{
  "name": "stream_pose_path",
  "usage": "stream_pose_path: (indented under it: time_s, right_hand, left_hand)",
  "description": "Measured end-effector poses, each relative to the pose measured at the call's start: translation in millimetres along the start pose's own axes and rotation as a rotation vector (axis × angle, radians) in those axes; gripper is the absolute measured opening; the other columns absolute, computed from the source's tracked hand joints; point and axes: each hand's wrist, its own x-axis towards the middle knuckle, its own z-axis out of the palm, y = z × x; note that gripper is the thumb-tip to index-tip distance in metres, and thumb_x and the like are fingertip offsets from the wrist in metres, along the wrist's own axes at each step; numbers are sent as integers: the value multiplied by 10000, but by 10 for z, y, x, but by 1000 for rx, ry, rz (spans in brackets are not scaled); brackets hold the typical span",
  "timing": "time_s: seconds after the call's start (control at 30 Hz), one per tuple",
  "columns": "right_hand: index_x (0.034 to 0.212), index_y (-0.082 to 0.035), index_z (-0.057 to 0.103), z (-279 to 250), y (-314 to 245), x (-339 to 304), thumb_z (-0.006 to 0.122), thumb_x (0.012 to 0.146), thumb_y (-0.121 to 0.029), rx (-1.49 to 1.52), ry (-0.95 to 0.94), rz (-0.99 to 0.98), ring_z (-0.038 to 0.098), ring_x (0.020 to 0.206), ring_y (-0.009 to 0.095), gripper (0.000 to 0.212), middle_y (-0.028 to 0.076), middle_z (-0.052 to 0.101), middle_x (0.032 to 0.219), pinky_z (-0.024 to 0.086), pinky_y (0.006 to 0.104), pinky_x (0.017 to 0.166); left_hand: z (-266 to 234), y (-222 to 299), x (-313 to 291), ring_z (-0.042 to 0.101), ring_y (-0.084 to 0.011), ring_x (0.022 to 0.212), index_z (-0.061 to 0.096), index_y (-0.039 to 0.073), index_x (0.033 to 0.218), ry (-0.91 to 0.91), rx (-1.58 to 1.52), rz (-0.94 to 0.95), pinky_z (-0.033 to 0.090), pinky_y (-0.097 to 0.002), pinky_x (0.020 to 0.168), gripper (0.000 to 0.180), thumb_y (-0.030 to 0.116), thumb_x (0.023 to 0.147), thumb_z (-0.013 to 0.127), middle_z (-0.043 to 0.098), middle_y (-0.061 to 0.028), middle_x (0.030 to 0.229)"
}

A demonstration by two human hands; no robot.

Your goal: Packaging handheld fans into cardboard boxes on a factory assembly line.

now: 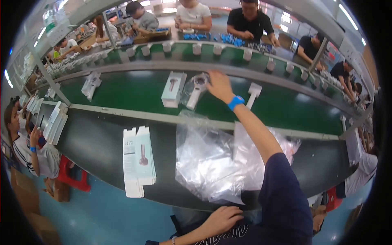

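Note:
My right hand [219, 85] reaches out over the green conveyor belt, its fingers closed at the right edge of a white handheld device with a round head [197, 90]. The device lies in a clear plastic bag, handle towards me. Just left of it stands a white and pale green printed box [173, 90]. My left hand [223, 219] rests low by my body at the table's near edge, holding nothing, its fingers stretched out. Between the hands, clear plastic bags [208, 159] are heaped on the dark table [96, 134].
Flat printed cartons [139, 163] lie stacked left of the bags. Another white device [254, 94] sits on the belt to the right, a bagged one [90, 85] to the left. A metal rail [155, 117] separates table and belt. Several people work across the belt.

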Motion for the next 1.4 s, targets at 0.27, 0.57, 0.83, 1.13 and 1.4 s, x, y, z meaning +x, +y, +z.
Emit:
stream_pose_path:
  time_s: [0.27,0.57,0.83,1.13,1.4]
  right_hand:
    - [1222,-82,488,-622,1822,-701,721,623,-383,-294,-613,710,463,1224,348,709,162,500,1280,409,513,947]
    - [1192,-40,486,-960,899,-499,708,625,-314,-172,-92,416,544,1034,382,667,196,526,1141,449,482,842]
    - [1104,-66,520,-1563,-216,-658,760,602,-162,-154,77,-90,512,968,335,565,133,502,1028,417,434,799]
    - [1088,-97,542,-1916,-605,-1047,751,614,-148,-71,-111,-3,532,906,290,520,91,528,973,396,389,772]
    - [1083,-90,547,-1912,-689,-1344,759,614,-123,23,28,67,560,929,295,517,91,577,994,410,395,823]
  left_hand:
    - [90,-13,84,524,-249,1059,586,76,1173,117,298,-214,426,-346,857,422,82,752,558,528,-94,1227]
    - [-277,187,81,544,-197,949,659,177,1081,246,603,-278,394,-324,763,404,68,693,633,572,10,1221]
    - [-379,192,98,503,-195,987,649,158,1100,278,723,-311,364,-341,792,349,175,752,676,542,-17,1246]
    - [-505,94,187,501,-272,1052,603,115,1183,375,712,-172,397,-376,842,447,90,738,643,489,-116,1309]
    - [-546,11,230,595,-276,898,570,83,1203,163,589,-148,467,-358,763,435,35,774,629,594,-130,1084]
